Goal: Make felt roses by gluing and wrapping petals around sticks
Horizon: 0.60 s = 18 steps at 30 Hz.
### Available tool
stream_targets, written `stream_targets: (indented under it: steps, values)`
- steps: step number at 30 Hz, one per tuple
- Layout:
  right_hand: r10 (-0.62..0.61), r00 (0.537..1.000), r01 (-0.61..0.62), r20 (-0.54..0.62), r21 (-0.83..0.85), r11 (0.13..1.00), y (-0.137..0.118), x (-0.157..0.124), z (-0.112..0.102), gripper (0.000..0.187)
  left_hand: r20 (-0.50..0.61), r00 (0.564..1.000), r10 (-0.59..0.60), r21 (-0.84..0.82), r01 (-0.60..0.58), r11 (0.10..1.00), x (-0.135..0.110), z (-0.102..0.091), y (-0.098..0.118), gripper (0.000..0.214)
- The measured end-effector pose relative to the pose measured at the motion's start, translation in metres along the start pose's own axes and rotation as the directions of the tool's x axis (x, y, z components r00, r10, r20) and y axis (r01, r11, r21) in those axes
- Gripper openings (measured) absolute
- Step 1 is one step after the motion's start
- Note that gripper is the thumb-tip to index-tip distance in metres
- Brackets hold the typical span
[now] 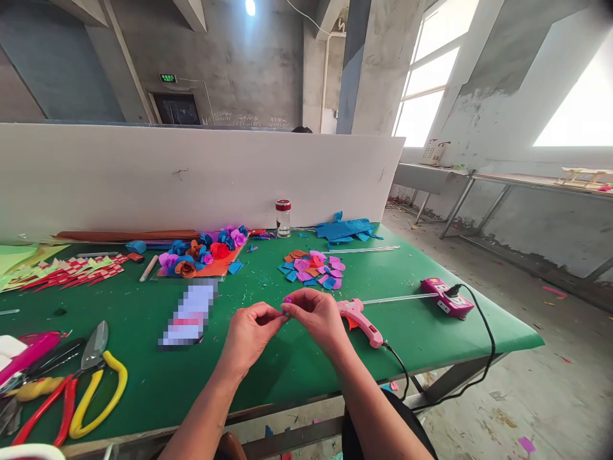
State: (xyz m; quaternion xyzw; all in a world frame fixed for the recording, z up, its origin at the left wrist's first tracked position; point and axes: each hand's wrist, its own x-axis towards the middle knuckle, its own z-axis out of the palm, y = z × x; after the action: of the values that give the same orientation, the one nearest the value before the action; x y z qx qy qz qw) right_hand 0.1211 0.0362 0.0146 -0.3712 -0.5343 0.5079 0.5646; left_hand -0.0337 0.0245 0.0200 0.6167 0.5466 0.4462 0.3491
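Purple paper scrap (286, 299), tiny, pinched by both hands' fingers (293, 308).

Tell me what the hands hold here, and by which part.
A small purple piece, pinched between the fingertips of the left hand and right hand. The fingers cover most of it, so the exact part cannot be told.

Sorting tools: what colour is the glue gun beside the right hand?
Pink: the glue gun, head view.

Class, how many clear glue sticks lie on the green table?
2: far glue stick beside the blue paper; near glue stick between pink glue gun and power strip. More may hide among scraps.
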Motion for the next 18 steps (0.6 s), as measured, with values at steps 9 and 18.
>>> stream_targets:
  steps: [9,18]
  values:
    - [0.090,0.993,-0.105,0.073,0.248,0.963,0.005,0.004,-0.005,0.040,0.026,0.992,-0.126,-0.191,0.129,0.973,0.002,0.004,-0.006,0.036]
    - [0.083,0.996,-0.086,0.030,0.132,0.987,0.006,0.005,-0.006,0.031,0.193,0.975,-0.111,-0.215,0.152,0.965,-0.001,-0.004,0.002,0.041]
